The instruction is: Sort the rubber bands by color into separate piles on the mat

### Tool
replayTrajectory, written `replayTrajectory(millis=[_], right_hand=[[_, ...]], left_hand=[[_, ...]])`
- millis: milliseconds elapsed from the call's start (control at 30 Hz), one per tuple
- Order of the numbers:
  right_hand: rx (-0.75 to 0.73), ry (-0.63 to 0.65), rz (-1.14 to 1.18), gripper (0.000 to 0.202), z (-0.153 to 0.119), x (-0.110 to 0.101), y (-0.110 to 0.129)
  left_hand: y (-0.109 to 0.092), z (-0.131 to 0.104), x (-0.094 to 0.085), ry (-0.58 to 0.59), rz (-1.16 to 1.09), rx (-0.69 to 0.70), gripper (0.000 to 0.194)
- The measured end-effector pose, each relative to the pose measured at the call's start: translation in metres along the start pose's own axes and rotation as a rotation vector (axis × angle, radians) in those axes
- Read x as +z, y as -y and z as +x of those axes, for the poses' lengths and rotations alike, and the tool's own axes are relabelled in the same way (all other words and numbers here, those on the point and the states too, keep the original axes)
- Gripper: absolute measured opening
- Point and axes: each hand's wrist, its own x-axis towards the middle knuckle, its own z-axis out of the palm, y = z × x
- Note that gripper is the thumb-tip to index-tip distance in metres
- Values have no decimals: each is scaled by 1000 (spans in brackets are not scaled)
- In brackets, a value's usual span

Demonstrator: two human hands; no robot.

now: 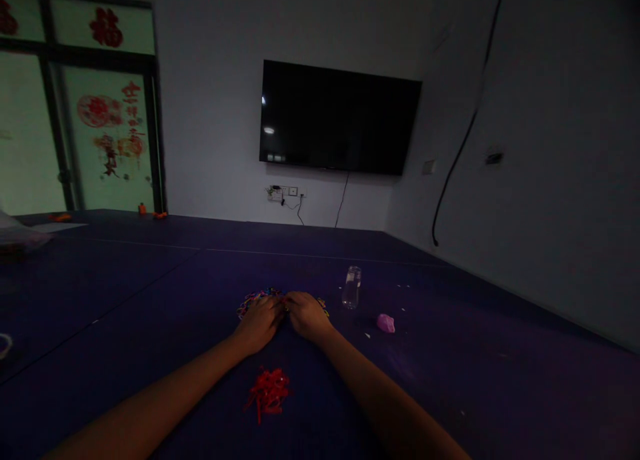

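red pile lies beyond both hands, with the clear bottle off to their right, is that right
Not beyond them: the head view shows the red pile nearer to the wearer than the left hand and the right hand. The clear bottle is indeed off to their right.

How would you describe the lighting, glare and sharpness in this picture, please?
Head view: dim overall, with the glass door among the brightest areas; head view: small light reflections on the television, near its left edge; head view: the multicoloured pile by the left hand and right hand lacks fine detail.
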Motion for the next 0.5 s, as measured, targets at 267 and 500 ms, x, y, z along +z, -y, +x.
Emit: replayTrajectory(millis=[267, 500], right_hand=[[111, -18, 51, 30, 0, 0, -4], [347, -225, 252, 39, 0, 12, -22]], left_hand=[[-2, 0, -2, 9, 4, -99, 27], [-5, -1, -5, -8, 68, -212, 30]])
